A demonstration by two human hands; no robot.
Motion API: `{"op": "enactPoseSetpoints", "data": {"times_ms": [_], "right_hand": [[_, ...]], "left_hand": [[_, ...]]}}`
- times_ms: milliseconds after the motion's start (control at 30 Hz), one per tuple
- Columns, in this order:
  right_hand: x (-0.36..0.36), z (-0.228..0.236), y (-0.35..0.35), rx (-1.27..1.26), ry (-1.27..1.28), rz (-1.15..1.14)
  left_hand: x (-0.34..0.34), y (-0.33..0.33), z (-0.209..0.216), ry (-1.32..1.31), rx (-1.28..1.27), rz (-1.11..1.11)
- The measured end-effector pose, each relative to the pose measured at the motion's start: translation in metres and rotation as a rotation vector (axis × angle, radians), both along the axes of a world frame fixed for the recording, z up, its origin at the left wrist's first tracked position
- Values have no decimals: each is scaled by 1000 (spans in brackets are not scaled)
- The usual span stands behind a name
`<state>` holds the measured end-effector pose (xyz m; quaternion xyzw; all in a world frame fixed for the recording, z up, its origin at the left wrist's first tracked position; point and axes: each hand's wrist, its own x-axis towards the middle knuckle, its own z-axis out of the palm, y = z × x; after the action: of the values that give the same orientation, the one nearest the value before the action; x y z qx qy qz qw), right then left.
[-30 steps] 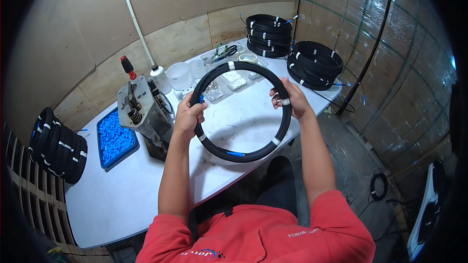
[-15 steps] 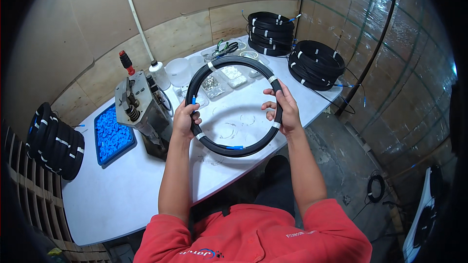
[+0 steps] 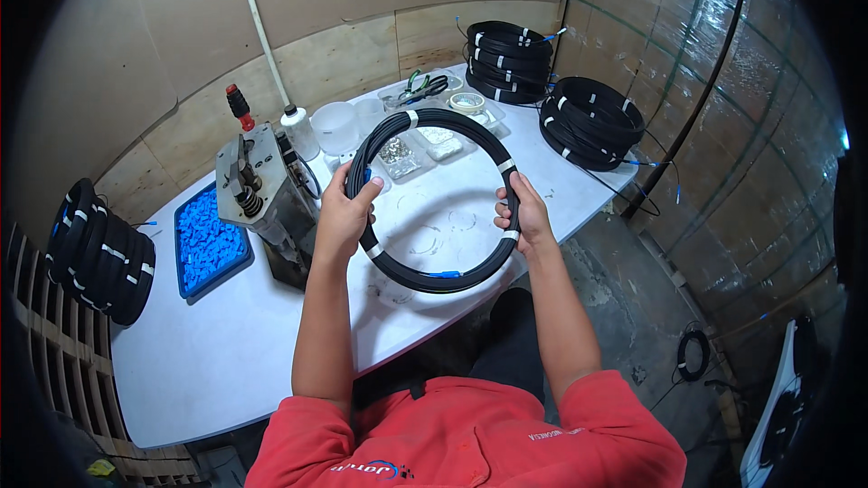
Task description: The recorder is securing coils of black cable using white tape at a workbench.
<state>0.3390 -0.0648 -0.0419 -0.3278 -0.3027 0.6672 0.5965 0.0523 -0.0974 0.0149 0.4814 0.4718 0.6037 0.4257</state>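
A round coil of black cable [image 3: 425, 281] is held up above the white table, tied with several white bands. My left hand [image 3: 345, 212] grips its left side, thumb across the front. On the right side my right hand [image 3: 527, 214] is closed around the cable, its fingers curled inside the ring. A blue connector [image 3: 446, 275] lies along the bottom of the coil. Another blue bit shows beside my left thumb, mostly covered by that hand.
The white table [image 3: 226, 361] carries a metal hand press [image 3: 262, 185], a tray of blue parts [image 3: 212, 248], a white bottle [image 3: 299, 133] and a box of small metal pieces [image 3: 396, 155]. Coil stacks stand at the back [image 3: 508, 63], right [image 3: 592, 122] and left [image 3: 101, 253].
My left hand has shifted upward along the coil and its thumb now lies over the cable. My right fingers have closed in more around the right side.
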Motion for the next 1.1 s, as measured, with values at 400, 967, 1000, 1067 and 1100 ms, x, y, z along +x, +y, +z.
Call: {"op": "enactPoseSetpoints", "data": {"times_ms": [400,967,1000,1067,1100], "right_hand": [[9,41,-28,166,122,37],[17,51,-18,287,-363,21],[20,57,-15,363,-421,73],[26,76,-11,427,-604,143],[30,85,-9,450,-655,198]], "left_hand": [[-9,17,-26,-277,-198,-94],[-6,13,-29,83,-25,-58],[-7,15,-29,85,-25,-59],[-8,16,-20,328,126,-31],[-3,15,-16,281,168,-47]]}}
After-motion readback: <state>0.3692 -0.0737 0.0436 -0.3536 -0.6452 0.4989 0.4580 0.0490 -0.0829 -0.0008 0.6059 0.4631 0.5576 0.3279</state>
